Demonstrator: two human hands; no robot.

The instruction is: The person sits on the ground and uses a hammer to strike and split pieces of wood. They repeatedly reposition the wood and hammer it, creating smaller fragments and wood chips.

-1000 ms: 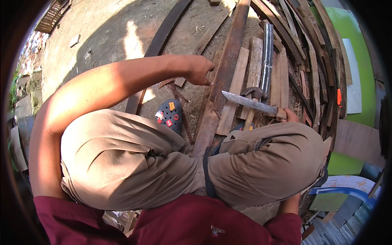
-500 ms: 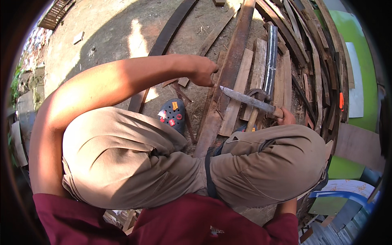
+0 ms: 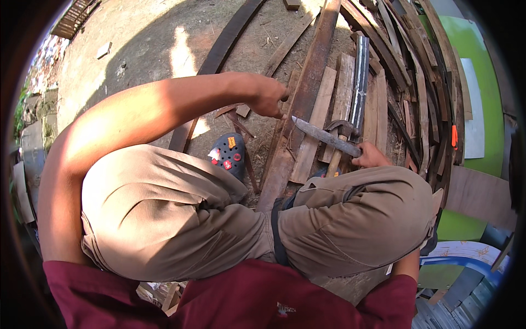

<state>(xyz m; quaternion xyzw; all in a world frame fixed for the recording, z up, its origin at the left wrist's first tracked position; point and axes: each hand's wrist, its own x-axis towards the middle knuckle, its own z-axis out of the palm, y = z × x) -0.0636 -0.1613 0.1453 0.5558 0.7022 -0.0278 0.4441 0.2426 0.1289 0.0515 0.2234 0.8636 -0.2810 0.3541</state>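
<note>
My left hand [image 3: 267, 96] is closed, fingers curled, at the left edge of a long brown wooden beam [image 3: 307, 101]. What its fingers hold, if anything, is too small to make out. My right hand [image 3: 371, 156] grips the handle of a machete [image 3: 323, 134], whose worn grey blade points left across the beam, its tip close to my left hand. Partly behind the blade, a claw hammer [image 3: 344, 127] with a wooden handle rests on the planks beside the beam.
Pale planks [image 3: 315, 129] and a dark metal-like bar [image 3: 359, 82] lie right of the beam. Long stacked boards [image 3: 422, 82] curve along the right side, near green panels [image 3: 468, 98]. My clog [image 3: 229, 153] stands on the dirt ground left of the beam.
My right hand and the machete have shifted slightly left, and more of the hammer head shows past the blade. My left hand stays at the beam's edge.
</note>
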